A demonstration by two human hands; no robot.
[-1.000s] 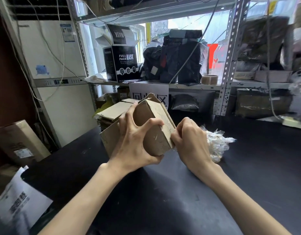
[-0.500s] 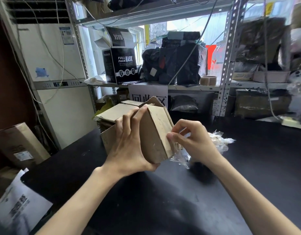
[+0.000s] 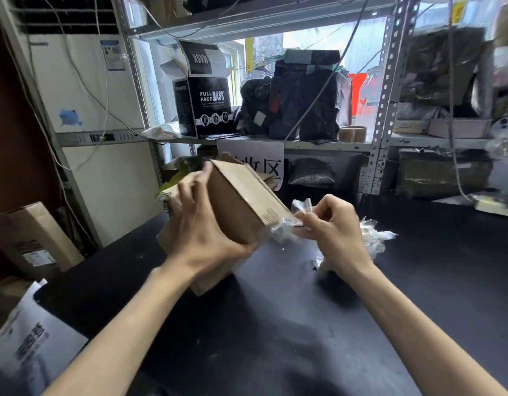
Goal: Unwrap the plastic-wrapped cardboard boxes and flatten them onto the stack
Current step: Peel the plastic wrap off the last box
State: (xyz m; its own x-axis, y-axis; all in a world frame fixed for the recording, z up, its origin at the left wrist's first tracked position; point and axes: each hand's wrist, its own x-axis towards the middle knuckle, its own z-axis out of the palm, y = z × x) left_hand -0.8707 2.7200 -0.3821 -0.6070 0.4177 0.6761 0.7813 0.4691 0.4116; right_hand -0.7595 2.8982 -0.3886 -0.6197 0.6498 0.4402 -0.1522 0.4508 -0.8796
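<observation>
Being gripped mid-frame over the table [image 3: 278, 352] by the left hand [image 3: 202, 228], the cardboard box [image 3: 241, 201] is stripped of plastic wrap [image 3: 285, 225] pinched by the right hand [image 3: 334, 228]; pulling it clear is judged next.

I see box [image 3: 241, 204] above table [image 3: 275, 324], left hand [image 3: 201, 224] on its left | right hand [image 3: 332, 227] just right, wrap [image 3: 284, 227] between | plastic pile [image 3: 372, 238] on table behind right hand | cardboard stack [image 3: 169, 190] behind box | mask box [image 3: 207, 110] on shelf [image 3: 327, 146], tape roll [image 3: 352, 134] to its right
</observation>
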